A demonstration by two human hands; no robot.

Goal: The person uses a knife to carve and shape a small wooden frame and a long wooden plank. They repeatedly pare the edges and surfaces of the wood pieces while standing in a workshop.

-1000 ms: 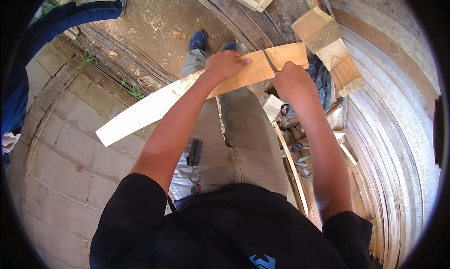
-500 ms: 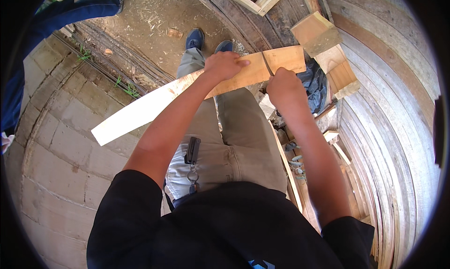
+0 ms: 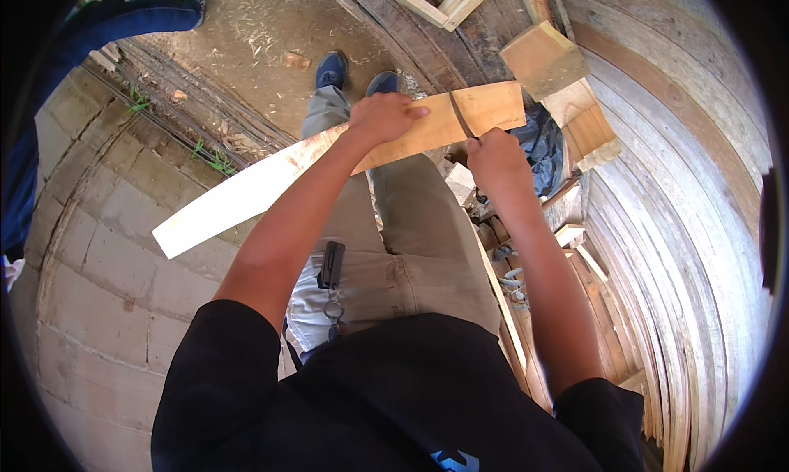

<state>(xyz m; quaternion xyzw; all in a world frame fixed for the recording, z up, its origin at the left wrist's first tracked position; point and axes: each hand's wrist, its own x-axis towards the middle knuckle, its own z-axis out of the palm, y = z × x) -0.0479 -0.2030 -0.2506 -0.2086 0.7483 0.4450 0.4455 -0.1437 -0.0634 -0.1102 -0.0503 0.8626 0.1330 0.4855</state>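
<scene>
A long pale wooden board (image 3: 246,194) lies slantwise in front of my legs, its right end higher up in the view. My left hand (image 3: 380,117) presses and grips the board right of its middle, the thumb stretched toward the right end. Closed round the handle end of a handsaw (image 3: 462,115) is my right hand (image 3: 498,164), just on the near side of the board. The thin dark blade shows nearly edge-on, crossing the board's width near the right end. My fist hides the handle. How deep the blade sits in the wood, I cannot tell.
Stacked planks (image 3: 657,135) curve along the right side. Wood blocks (image 3: 544,61) and a black plastic bag (image 3: 538,147) lie beyond the board's right end. Thin metal rods (image 3: 193,94) run along the paving (image 3: 107,266) at left. Another person's leg (image 3: 123,26) shows at upper left.
My right hand has drawn the saw slightly toward me, and a little more blade shows over the board. My left hand keeps its place on the board. The whole view has shifted slightly.
</scene>
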